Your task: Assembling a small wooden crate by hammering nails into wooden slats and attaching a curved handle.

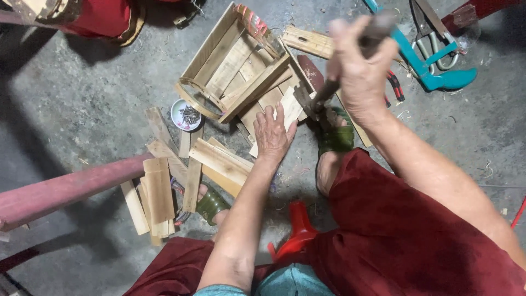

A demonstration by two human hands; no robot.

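Right hand (359, 66) fisted around a hammer (329, 87) handle, raised above a thin wood slat (285, 109). Left hand (272, 134) flat, fingers spread, pressing that slat on the concrete floor (82, 98), beside the wooden crate (235, 66). Small dish of nails (186, 115) near loose slats (159, 192).

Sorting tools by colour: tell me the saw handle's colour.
Teal, clearest in the head view: the saw handle lies on the concrete floor.
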